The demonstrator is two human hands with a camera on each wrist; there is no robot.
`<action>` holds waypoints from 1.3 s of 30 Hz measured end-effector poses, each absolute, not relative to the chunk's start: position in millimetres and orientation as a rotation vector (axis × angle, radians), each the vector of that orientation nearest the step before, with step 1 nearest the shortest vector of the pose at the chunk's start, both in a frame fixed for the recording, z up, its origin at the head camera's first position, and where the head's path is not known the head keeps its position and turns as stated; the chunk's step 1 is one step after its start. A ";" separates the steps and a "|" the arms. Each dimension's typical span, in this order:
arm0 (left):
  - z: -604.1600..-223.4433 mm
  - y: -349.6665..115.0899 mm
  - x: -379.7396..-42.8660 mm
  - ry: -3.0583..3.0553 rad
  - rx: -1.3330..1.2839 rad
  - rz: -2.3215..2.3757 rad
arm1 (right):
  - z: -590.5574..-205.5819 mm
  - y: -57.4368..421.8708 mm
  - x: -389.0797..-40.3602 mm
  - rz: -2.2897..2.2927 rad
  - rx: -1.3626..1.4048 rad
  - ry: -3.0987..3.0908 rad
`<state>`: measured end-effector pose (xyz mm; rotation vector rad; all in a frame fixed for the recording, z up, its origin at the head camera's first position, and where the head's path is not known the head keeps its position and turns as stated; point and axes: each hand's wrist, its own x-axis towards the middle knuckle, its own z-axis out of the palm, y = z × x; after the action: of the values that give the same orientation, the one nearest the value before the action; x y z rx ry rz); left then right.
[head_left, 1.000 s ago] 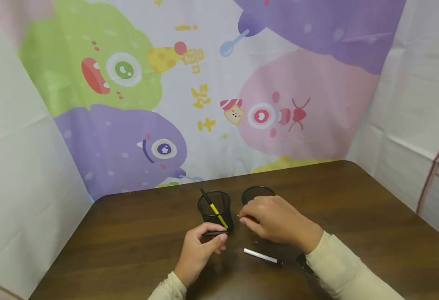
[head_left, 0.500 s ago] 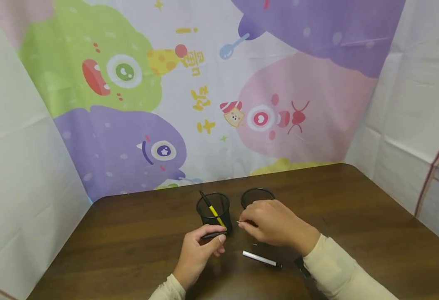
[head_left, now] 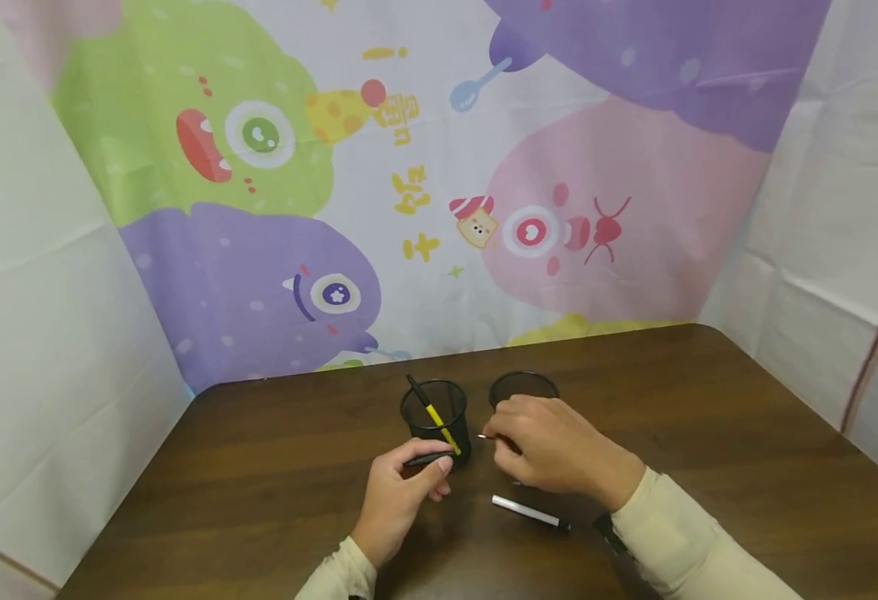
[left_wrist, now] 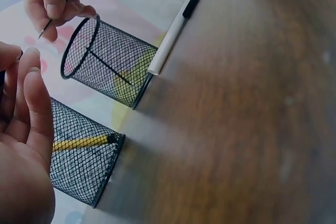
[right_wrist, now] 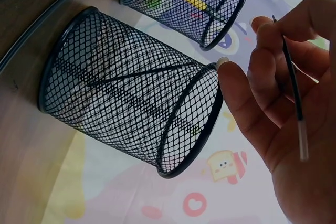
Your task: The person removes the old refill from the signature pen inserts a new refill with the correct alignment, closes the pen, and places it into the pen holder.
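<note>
In the head view, my left hand [head_left: 403, 500] pinches a slender black pen body [head_left: 426, 459] in front of the left mesh pen cup [head_left: 460, 427]. A yellow-and-black pen [head_left: 436, 419] leans inside that cup. My right hand [head_left: 555, 447] covers part of the second mesh cup [right_wrist: 123, 95]. Between thumb and fingers it holds a thin pen refill [right_wrist: 294, 80], dark with a clear end. Its pointed tip shows in the left wrist view, aimed towards my left fingertips but apart from them. There, most of the pen body is hidden by my left hand [left_wrist: 23, 114].
A white marker with a black cap [head_left: 531, 512] lies on the brown table [head_left: 259, 483], in front of the right hand. A thin dark rod with a light tip [right_wrist: 44, 17] lies near the right cup. A cartoon-printed cloth [head_left: 424, 308] hangs behind the table.
The view has shifted slightly. The black pen body in my left hand tilts a little more, and more of the refill tip shows at my right fingertips. Both grips stay the same.
</note>
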<state>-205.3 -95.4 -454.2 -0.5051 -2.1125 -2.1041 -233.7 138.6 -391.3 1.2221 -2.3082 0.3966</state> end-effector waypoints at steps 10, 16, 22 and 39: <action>-454.9 -95.5 -206.1 -2.099 -0.497 -2.104 | -389.0 136.7 -232.1 0.367 1.261 -2.286; -456.4 -96.3 -205.9 -2.074 -0.499 -2.114 | -385.9 130.9 -228.3 0.344 1.320 -2.249; -457.6 -94.7 -206.1 -2.090 -0.531 -2.122 | -386.6 130.6 -225.5 0.336 1.334 -2.238; -456.5 -94.3 -206.1 -2.115 -0.550 -2.139 | -389.9 125.9 -222.9 0.323 1.348 -2.242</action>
<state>-206.1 -94.3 -456.5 -0.5504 -2.1146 -2.1385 -222.9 125.9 -389.9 1.3476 -2.2421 0.3228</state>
